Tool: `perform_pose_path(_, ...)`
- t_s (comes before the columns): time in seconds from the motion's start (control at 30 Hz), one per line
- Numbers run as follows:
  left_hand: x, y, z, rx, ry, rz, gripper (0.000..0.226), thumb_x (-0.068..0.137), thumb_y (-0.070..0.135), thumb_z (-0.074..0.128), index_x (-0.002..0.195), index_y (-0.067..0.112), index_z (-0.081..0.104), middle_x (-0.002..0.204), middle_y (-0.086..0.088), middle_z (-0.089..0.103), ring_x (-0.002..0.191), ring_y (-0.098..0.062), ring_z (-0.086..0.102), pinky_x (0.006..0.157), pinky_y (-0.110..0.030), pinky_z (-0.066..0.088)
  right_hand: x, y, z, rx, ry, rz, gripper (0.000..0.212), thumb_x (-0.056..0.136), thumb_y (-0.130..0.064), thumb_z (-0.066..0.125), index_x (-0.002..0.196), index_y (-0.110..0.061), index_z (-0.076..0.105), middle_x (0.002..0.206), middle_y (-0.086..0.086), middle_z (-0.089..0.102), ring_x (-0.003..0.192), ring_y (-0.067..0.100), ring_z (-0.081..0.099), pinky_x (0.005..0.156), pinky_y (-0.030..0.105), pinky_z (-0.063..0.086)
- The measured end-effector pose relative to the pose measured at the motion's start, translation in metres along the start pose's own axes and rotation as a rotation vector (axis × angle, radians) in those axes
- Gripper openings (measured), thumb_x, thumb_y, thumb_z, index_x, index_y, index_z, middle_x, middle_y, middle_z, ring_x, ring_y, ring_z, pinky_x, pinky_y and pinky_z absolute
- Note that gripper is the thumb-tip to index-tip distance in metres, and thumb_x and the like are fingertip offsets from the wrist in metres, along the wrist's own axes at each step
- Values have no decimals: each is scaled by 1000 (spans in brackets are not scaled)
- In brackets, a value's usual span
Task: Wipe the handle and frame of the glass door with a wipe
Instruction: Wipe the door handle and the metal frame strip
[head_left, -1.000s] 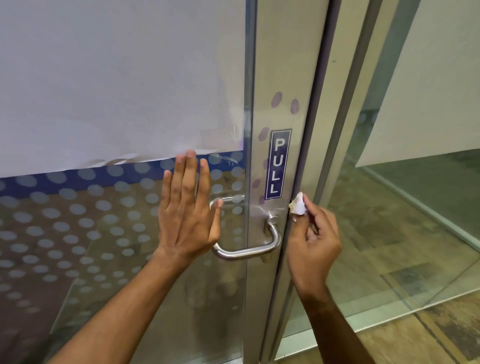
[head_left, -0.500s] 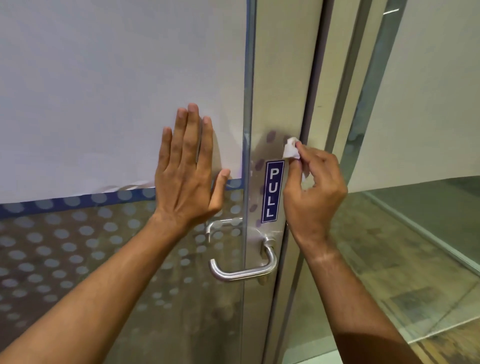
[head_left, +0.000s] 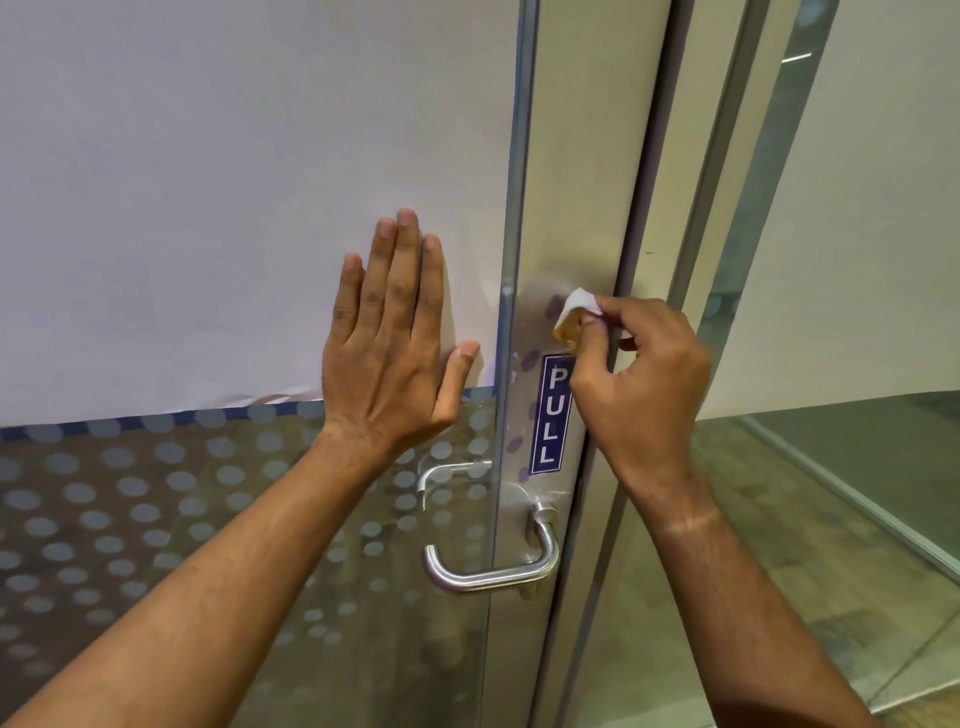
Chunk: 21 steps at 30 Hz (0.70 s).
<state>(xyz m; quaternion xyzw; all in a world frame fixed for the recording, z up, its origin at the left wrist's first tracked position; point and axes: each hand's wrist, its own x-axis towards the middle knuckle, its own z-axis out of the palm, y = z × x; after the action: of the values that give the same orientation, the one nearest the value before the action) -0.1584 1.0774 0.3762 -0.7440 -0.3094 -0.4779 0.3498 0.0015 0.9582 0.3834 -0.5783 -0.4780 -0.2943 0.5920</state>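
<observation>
Pressing flat with straight fingers, the left hand (head_left: 397, 343) rests on the glass door (head_left: 218, 208), on its white film above a dotted frosted band. The right hand (head_left: 641, 384) pinches a wipe (head_left: 574, 312) against the metal frame (head_left: 582, 156), just above a blue "PULL" sticker (head_left: 550, 415); the handle (head_left: 493, 564) lies below.

Left hand (head_left: 395, 353) flat on glass door (head_left: 234, 182), left of frame (head_left: 582, 182). Right hand (head_left: 644, 384) holds wipe (head_left: 574, 312) against frame, just above PULL sign (head_left: 551, 415), partly covering the sign's top right. Handle (head_left: 493, 571) on frame below sign, reaching left across glass; second glass panel (head_left: 857, 260) right of frame.
</observation>
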Motion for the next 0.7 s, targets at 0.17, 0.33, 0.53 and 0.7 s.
perform_pose_path(0.17,0,0,-1,-1,-1,0,87,92,45,50,155,-6,19,161,-30,18,151,-40,12,125,-45,-2,7,-5,-8,-28,-29,-11,18,89,-4,61,103,-7,72,92,4,73,78,15,64,62,34,55)
perform_pose_path(0.33,0,0,-1,4,-1,2,85,93,45,48,154,-7,20,160,-31,19,150,-40,12,125,-45,0,12,-7,-18,-77,-4,-20,25,85,-3,58,103,-9,73,93,6,73,79,18,65,64,32,54)
perform_pose_path(0.53,0,0,-1,-4,-3,4,85,94,46,47,155,-6,19,161,-30,18,151,-40,12,125,-46,0,40,-11,-23,-85,91,-40,22,88,-12,59,102,-8,76,89,5,74,76,13,65,68,9,43)
perform_pose_path(0.7,0,0,-1,-3,-4,1,86,93,47,47,154,-6,20,160,-31,19,151,-40,13,125,-46,0,31,-4,-10,-51,279,-95,19,91,-10,63,104,-1,73,84,13,69,70,16,60,62,20,48)
